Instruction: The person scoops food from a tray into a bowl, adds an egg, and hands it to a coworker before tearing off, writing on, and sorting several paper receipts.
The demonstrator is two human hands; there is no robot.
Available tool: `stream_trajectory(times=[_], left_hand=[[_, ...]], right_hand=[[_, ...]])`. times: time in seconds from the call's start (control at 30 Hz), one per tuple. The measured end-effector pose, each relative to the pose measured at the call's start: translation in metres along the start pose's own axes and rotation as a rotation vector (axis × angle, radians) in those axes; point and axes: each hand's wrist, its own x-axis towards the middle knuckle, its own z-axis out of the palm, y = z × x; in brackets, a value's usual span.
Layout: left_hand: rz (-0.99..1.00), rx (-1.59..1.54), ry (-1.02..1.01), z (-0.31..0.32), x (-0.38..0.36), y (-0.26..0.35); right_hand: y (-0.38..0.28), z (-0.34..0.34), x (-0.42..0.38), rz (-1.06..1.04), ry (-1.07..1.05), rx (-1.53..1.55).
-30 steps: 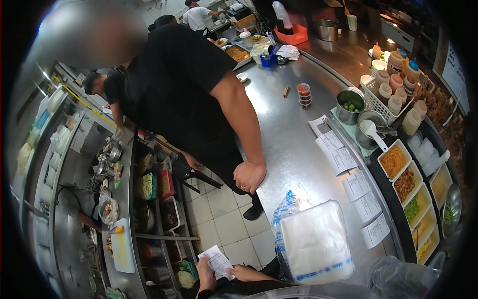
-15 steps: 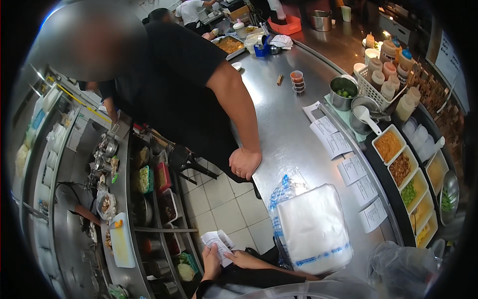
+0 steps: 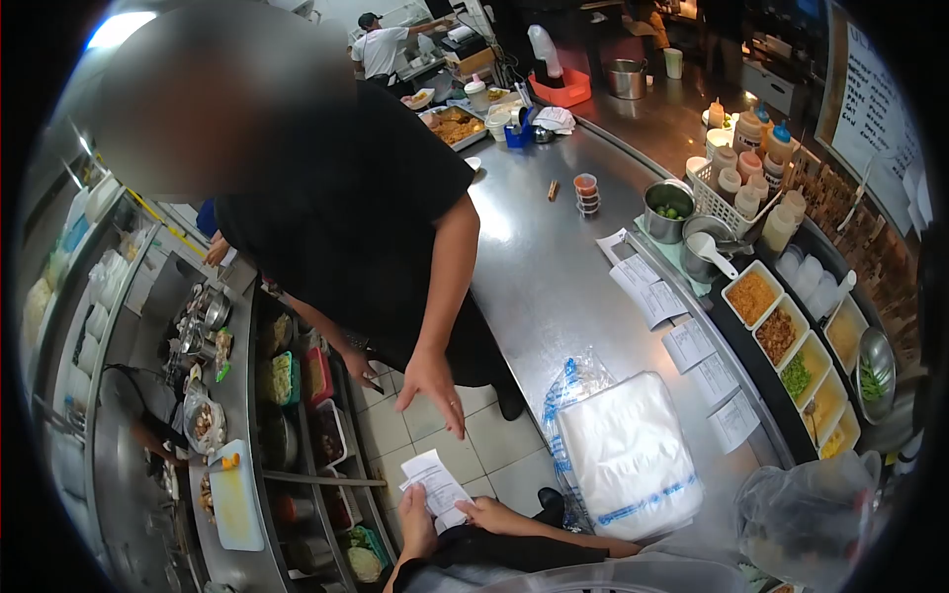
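At the bottom centre, my left hand (image 3: 417, 521) grips the left edge of some printed paper slips (image 3: 438, 487), its thumb over them. My right hand (image 3: 488, 516) pinches the lower right corner of the same slips. Above the slips, a co-worker in a black shirt (image 3: 346, 217) holds out an open hand (image 3: 429, 387), apart from the paper. Right of my hands, a stack of clear plastic bags (image 3: 633, 450) lies on the steel counter (image 3: 534, 287).
Order slips (image 3: 685, 344) line the counter's right side, beside food tubs (image 3: 778, 331), a pot (image 3: 669, 210) and a basket of squeeze bottles (image 3: 727, 193). Shelves with a cutting board (image 3: 238, 499) stand left. Another person (image 3: 381, 47) is at the back.
The co-worker's hand has lifted off the counter edge and moved down towards the slips, and their other hand has come into view. My hands still hold the slips, now raised slightly.
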Motion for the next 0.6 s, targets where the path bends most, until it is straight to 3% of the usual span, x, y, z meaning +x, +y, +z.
stream_trajectory(times=[0.07,0.17,0.3,0.37,0.43,0.5,0.6], left_hand=[[0.008,0.001,-0.016,0.002,-0.005,0.011],[-0.039,0.051,-0.002,-0.013,-0.007,0.014],[-0.166,0.261,0.016,-0.032,-0.013,-0.003],[-0.131,0.391,-0.029,-0.04,-0.018,-0.01],[-0.152,0.398,-0.047,-0.049,-0.015,-0.011],[-0.025,0.58,-0.144,-0.06,-0.009,-0.013],[-0.02,0.478,-0.293,-0.05,-0.006,0.011]], right_hand=[[0.001,-0.001,0.002,0.018,0.045,0.419],[-0.007,-0.014,0.001,0.004,0.124,0.601],[-0.031,-0.026,-0.006,-0.04,0.113,0.624],[-0.039,-0.024,-0.004,-0.075,0.132,0.631],[-0.051,-0.023,-0.002,-0.239,0.155,0.614],[-0.047,-0.019,0.003,-0.256,0.123,0.637],[-0.046,-0.003,0.003,-0.232,0.218,0.437]])
